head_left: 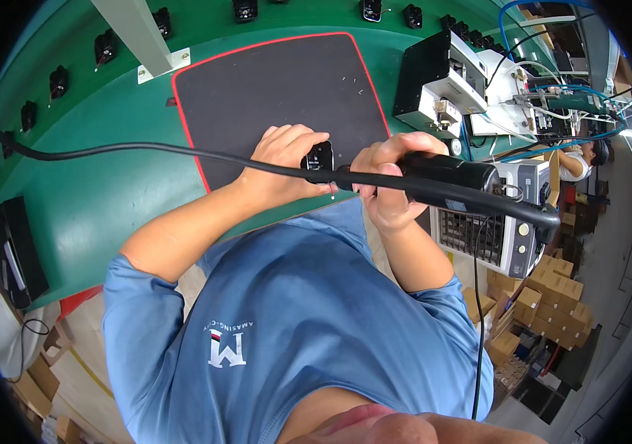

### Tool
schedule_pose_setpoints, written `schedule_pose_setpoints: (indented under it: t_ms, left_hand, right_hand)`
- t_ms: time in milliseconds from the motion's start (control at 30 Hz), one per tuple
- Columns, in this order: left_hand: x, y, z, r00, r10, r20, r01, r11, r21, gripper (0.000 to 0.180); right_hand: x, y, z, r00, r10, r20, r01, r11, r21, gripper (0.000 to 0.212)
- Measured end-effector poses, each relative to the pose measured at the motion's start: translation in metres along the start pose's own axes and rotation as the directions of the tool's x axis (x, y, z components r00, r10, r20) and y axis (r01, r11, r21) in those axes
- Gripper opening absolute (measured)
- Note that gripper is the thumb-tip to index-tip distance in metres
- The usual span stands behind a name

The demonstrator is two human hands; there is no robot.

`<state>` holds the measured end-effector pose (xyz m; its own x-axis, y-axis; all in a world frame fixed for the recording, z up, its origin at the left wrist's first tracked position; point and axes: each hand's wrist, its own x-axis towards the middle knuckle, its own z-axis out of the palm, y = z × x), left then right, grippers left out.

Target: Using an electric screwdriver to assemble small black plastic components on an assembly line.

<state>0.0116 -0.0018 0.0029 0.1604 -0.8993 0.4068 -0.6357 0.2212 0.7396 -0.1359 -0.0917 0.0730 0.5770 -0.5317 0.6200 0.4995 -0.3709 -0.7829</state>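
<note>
My left hand (277, 159) is closed around a small black device (319, 157), holding it at the near part of the dark mat (275, 85). In my right hand (384, 166) is a black cylindrical electric screwdriver (449, 169), lying sideways with its narrow end pointing left at the device. The tip appears to meet the device's right side, but a thick black cable (212, 155) crosses in front and partly hides both. A metal hanging loop shows at the screwdriver's far right end.
A red edge borders the mat on the green table (116, 192). Several small black units (106, 46) line its far and left sides. A metal post (138, 37) stands behind. Right are a black-and-white machine (445, 81), a grey box unit (523, 222) and stacked cartons (560, 300).
</note>
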Motion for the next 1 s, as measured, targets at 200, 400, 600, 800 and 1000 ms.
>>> schedule_pose_setpoints:
  t_ms: [200, 400, 600, 800, 1000]
  left_hand:
    - [-0.001, -0.003, -0.001, 0.999, -0.01, 0.042, 0.01, 1.0, -0.004, 0.079]
    - [0.002, -0.001, 0.0, 0.998, -0.022, 0.065, 0.023, 1.0, -0.008, 0.078]
    - [-0.002, 0.0, -0.001, 0.99, -0.057, 0.127, 0.054, 0.998, 0.027, 0.084]
    - [-0.001, 0.005, -0.003, 0.987, -0.058, 0.15, 0.051, 0.998, 0.049, 0.084]
    - [0.0, 0.003, 0.0, 0.993, -0.014, 0.121, 0.005, 0.997, 0.079, 0.084]
  right_hand:
    - [0.004, -0.002, 0.003, 0.995, 0.088, -0.055, -0.068, 0.955, 0.29, 0.031]
    - [0.008, -0.005, -0.002, 0.993, 0.118, -0.029, -0.11, 0.975, 0.195, 0.03]
    - [0.061, -0.05, -0.051, 0.943, -0.014, -0.334, 0.017, 1.0, 0.005, 0.04]
    - [0.091, -0.037, -0.139, 0.812, -0.181, -0.555, -0.005, 0.948, -0.318, 0.026]
    - [0.084, -0.019, -0.163, 0.815, -0.225, -0.534, -0.041, 0.897, -0.44, 0.024]
